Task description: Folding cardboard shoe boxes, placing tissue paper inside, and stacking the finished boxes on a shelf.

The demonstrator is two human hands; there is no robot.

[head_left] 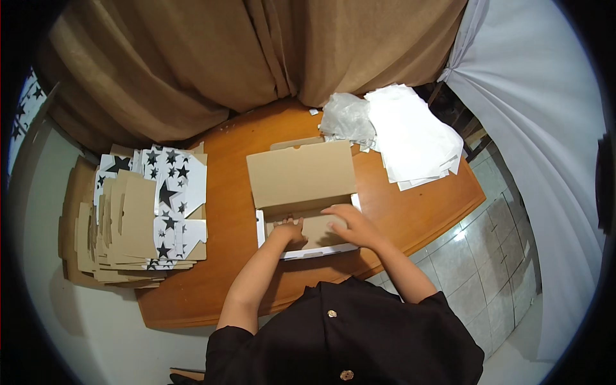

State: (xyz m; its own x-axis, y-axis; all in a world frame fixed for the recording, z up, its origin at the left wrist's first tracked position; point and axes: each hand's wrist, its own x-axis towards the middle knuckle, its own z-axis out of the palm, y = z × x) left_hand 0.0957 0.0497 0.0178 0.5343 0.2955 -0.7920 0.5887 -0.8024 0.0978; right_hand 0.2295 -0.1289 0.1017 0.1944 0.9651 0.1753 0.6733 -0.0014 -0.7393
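Observation:
An opened cardboard box (301, 173) stands in front of me on the wooden table, brown inside with white outer edges. Its lid is raised at the far side. My left hand (292, 232) reaches down into the left part of the box, fingers spread against its inside. Over the box's right part, my right hand (351, 224) has its fingers apart and thumb out, with nothing held. Whether the right fingertips touch the cardboard I cannot tell.
On the left lies a tall stack of flat cardboard box blanks (138, 218), some white with black stars. White paper sheets (414, 131) and a crumpled clear plastic bag (346, 117) lie at the back right. Brown curtains (192, 58) hang behind the table (224, 160).

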